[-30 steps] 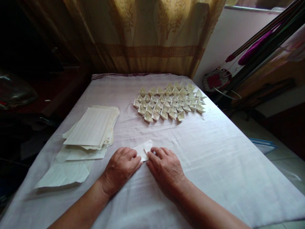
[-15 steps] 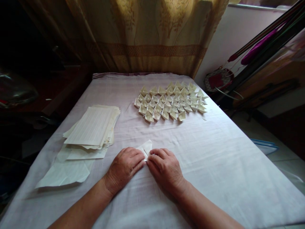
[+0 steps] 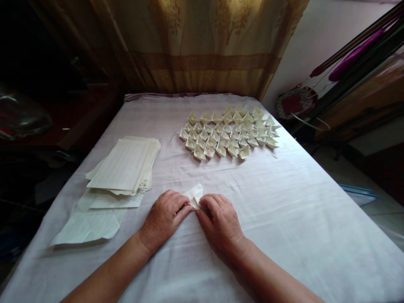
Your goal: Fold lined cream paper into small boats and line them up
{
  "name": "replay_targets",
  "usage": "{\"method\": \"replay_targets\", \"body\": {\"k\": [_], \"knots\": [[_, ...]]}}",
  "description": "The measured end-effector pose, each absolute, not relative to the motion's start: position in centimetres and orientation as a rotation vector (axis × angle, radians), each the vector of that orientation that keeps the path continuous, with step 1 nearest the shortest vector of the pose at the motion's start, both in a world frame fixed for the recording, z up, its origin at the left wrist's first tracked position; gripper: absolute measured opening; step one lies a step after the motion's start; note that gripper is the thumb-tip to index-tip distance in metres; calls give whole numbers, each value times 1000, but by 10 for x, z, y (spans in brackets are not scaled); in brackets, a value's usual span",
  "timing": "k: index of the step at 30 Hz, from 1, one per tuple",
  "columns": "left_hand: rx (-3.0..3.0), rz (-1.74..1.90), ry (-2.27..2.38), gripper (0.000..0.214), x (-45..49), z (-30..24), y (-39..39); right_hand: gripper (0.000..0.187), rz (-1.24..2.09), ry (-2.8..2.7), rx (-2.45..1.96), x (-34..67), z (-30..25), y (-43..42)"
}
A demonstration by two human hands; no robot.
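A small folded piece of white paper [image 3: 196, 193] lies between my hands at the middle of the table. My left hand [image 3: 167, 214] pinches its left side between thumb and fingers. On the other side, my right hand [image 3: 221, 216] grips the right edge with thumb and bent fingers. Part of the paper is hidden under the fingertips. Beyond my hands, several folded paper boats [image 3: 221, 141] stand close together in rows. A stack of lined paper sheets [image 3: 121, 164] rests to the left of my left hand.
A pale cloth covers the table [image 3: 268, 252]. Loose thin sheets [image 3: 85, 225] stick out below the stack. A patterned curtain [image 3: 202, 63] hangs behind the far edge. At the right, beyond the table, hangs a small bag [image 3: 295, 103].
The fold between my fingers has lifted and opened a little, and my fingers have shifted slightly on the paper. The whole view has moved slightly; boats and stack stay in place.
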State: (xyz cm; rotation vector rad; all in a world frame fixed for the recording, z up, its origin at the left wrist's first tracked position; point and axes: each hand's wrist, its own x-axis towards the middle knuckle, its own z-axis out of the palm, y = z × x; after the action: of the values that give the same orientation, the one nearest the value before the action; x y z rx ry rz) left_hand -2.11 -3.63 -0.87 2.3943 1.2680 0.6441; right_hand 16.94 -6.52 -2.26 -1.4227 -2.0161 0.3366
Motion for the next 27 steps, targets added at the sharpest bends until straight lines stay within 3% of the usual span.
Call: {"method": "replay_targets", "body": {"k": [13, 27], "knots": [[2279, 124, 1464, 20, -9, 17, -18, 9, 311, -2000, -1469, 168, -21, -64], [2397, -145, 1479, 25, -1, 24, -10, 22, 405, -2013, -1339, 176, -22, -69]]}}
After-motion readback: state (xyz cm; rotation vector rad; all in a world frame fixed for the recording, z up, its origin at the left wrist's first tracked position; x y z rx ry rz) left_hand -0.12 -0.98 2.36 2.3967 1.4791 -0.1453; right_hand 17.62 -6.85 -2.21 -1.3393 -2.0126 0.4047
